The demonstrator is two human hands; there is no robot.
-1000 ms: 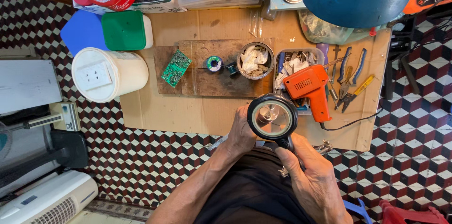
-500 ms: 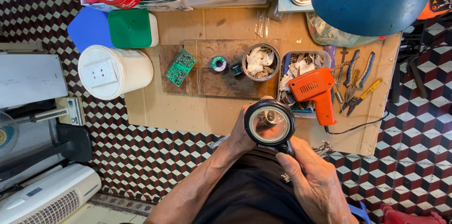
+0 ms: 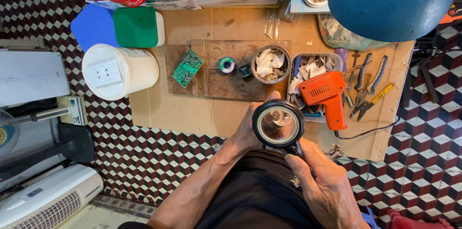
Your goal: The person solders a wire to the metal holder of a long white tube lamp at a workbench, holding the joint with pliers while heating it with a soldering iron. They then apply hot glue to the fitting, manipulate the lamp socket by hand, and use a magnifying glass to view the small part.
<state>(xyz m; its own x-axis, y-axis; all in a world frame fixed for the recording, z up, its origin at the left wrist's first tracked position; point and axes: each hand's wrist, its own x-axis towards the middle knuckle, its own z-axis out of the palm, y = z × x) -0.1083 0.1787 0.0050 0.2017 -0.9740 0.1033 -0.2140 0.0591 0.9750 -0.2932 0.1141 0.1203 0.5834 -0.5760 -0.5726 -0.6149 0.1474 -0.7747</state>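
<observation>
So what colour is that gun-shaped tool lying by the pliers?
The gun-shaped tool is bright orange, seen clearest in the head view, beside the pliers.

My left hand (image 3: 248,132) and right hand (image 3: 327,185) are bare, with no gloves, rings or watch on them, and both forearms are uncovered as far back as the view reaches, with no sleeve showing. The veins and knuckles stand out plainly on the backs of my hands. Below my arms I wear plain black cloth (image 3: 257,195), smooth and unmarked, across my lap.
</observation>
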